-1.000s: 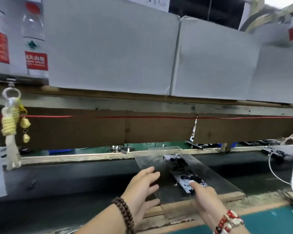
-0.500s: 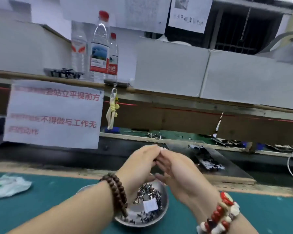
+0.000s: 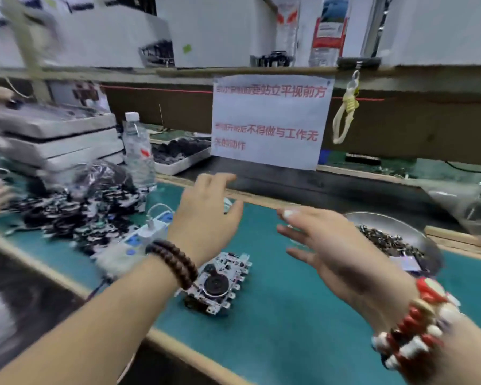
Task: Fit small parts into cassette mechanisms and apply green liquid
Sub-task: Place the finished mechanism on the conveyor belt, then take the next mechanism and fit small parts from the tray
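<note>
Head view: the left hand (image 3: pixel 206 215) and the right hand (image 3: pixel 333 245) hover apart above the green mat (image 3: pixel 289 315), fingers spread and loose, neither holding anything. A cassette mechanism (image 3: pixel 220 282) lies on the mat just below the left wrist, between the two forearms. A metal dish (image 3: pixel 400 232) of small parts (image 3: pixel 386 241) sits just beyond the right hand. Left of the left hand lie a white power strip (image 3: pixel 139 240) and a blurred heap of dark parts (image 3: pixel 78 212), with a water bottle (image 3: pixel 138 151) farther back.
</note>
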A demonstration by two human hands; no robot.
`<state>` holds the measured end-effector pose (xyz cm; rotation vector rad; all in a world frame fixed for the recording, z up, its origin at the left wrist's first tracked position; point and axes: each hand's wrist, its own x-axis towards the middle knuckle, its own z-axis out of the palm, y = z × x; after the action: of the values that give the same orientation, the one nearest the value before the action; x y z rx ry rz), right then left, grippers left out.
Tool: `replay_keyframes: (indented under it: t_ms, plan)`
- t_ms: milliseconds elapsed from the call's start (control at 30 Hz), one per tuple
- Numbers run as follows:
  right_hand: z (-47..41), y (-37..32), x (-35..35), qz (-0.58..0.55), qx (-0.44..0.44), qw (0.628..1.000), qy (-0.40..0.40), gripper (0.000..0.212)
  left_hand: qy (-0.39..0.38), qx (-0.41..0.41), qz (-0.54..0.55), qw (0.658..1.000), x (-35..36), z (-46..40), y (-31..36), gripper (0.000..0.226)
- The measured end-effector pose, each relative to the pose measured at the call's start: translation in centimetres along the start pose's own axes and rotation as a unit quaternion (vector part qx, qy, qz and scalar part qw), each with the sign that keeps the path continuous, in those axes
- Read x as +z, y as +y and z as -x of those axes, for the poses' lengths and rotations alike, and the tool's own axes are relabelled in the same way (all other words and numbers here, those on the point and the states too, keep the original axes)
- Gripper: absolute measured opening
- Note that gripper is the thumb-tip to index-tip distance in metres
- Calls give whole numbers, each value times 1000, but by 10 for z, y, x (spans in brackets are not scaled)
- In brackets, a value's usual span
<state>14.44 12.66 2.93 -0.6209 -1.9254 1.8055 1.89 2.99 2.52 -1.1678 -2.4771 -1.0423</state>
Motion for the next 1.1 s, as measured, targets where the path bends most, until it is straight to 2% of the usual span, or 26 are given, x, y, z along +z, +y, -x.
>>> replay_keyframes:
  t_ms: [100, 233, 400, 567, 667, 733, 767, 833, 867, 1000, 1100]
  plan:
    - [-16, 25, 13, 60, 29, 998, 8, 17, -88, -87, -42, 991, 1, 0, -34, 42]
    - [-32, 65, 31, 172, 61, 983, -9, 41, -177, -115, -95, 973, 26, 15, -59, 50]
    - [-31, 84, 43, 172, 112, 978, -33, 34, -237, -142, -89, 957, 55, 23, -70, 57]
    - [18, 65, 6, 255, -23, 966, -41, 41, -211, -120, -58, 968, 71, 37, -63, 57]
    - [56, 19, -49, 145, -71, 986, -37, 36, -198, -81, -28, 977, 81, 50, -48, 58]
    - [61, 0, -99, 106, -117, 987, 33, 40, -209, -63, 3, 976, 91, 52, -35, 59]
    - [57, -6, -124, 113, -134, 980, 96, 31, -223, -53, 15, 973, 96, 52, -27, 59]
    - [36, -2, -171, 137, -120, 963, 197, 10, -251, -22, 23, 967, 106, 50, -9, 57]
    - [23, 7, -189, 169, -93, 957, 216, 17, -262, -6, 23, 965, 110, 49, 0, 55]
    - [-19, 50, -214, 261, 69, 958, 94, 15, -319, 19, 31, 947, 124, 51, 29, 52]
    - [-41, 70, -213, 378, 74, 922, 42, 13, -332, 19, 43, 942, 137, 53, 43, 53]
